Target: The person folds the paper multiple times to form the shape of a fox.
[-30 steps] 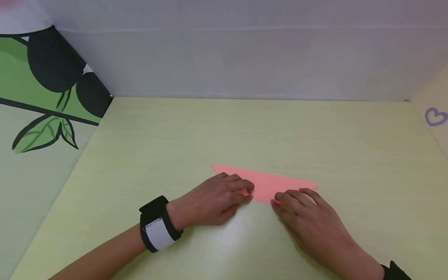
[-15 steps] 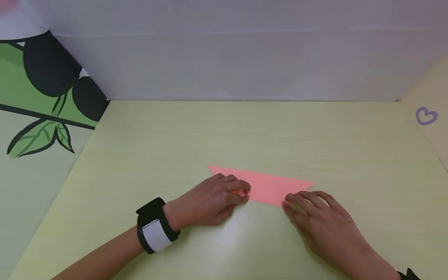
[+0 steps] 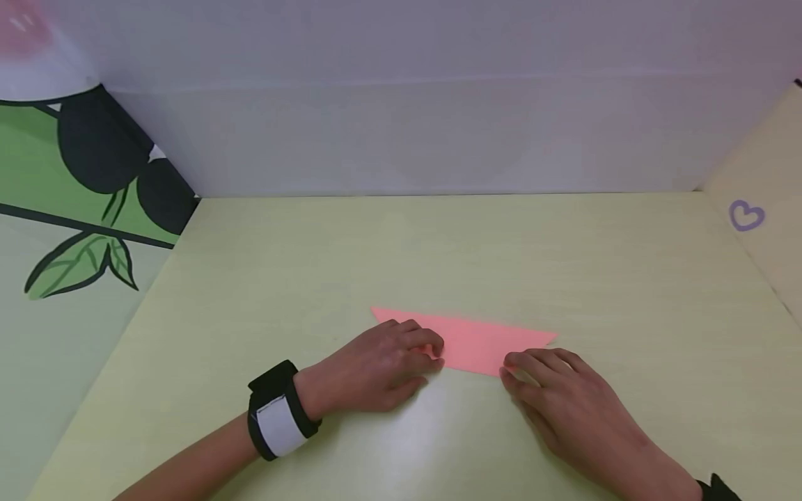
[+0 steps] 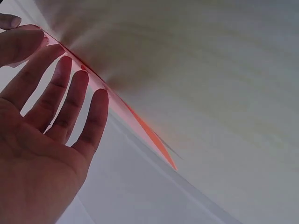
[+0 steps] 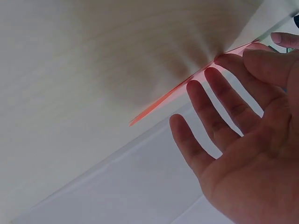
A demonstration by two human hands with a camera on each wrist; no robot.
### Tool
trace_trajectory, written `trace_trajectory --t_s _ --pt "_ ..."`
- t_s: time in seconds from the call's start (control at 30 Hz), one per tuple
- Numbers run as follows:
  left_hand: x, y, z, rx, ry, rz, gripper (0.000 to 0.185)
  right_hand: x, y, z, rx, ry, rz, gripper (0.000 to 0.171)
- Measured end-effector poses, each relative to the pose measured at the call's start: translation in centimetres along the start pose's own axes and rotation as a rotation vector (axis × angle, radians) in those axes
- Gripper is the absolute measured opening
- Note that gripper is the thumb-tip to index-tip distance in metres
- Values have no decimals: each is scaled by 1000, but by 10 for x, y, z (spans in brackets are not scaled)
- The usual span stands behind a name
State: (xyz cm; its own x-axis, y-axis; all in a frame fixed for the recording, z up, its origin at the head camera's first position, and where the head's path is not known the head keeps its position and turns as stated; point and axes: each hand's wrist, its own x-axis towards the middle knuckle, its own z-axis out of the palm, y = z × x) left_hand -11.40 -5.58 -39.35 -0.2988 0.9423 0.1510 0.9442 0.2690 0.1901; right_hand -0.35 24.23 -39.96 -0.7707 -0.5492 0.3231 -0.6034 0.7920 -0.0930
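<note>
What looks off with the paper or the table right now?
Nothing stands out. The pink paper lies flat as a folded triangle on the table, untorn, with the left hand and right hand pressing its near edge.

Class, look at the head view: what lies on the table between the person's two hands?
In the head view, the pink folded paper spans between the left hand and right hand, with bare table nearer the person.

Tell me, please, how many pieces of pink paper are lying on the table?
1: a folded pink paper triangle lies flat near the table's front middle, with the left hand on its left part and the right hand on its right corner.
</note>
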Motion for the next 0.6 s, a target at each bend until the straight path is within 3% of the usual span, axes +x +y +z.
trace_trajectory --t_s 0.23,0.37,0.6 --pt "15 -2 -3 -34 69 6 9 -4 2 0 -2 -13 0 74" --pt "28 -5 -9 -101 69 -27 12 -5 4 1 7 -16 -4 73" --pt "52 -14 -19 -183 19 -173 17 -6 5 1 24 -24 -5 27"
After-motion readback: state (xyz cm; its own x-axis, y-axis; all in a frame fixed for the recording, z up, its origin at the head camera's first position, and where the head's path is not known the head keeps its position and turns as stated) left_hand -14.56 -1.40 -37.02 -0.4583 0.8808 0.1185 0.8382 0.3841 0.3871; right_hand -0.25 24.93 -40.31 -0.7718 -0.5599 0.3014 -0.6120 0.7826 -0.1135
